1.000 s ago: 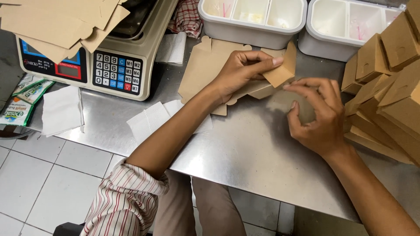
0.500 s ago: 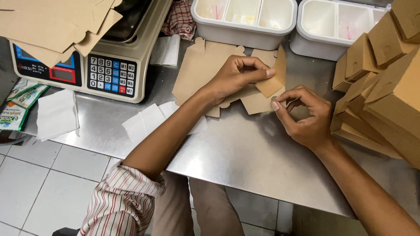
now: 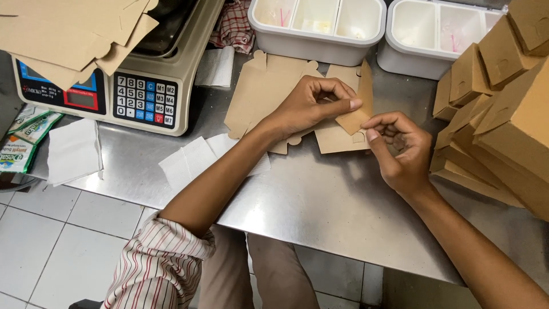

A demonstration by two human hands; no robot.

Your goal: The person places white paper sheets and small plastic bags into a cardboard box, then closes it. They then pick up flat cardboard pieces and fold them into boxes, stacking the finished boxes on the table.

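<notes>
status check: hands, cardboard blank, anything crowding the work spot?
Left hand pinching a flap of the flat brown cardboard blank. Right hand fingertips at the flap's edge. Folded boxes stacked close on the right.

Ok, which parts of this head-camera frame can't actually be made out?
- Flat brown carton blank, head view: its middle is hidden under the left hand.
- Right hand: curled fingers hide the palm, so its grip on the flap is unclear.
- Stack of folded boxes: cut off by the right edge.
- White tubs: cut off by the top edge, contents too small to tell.
</notes>
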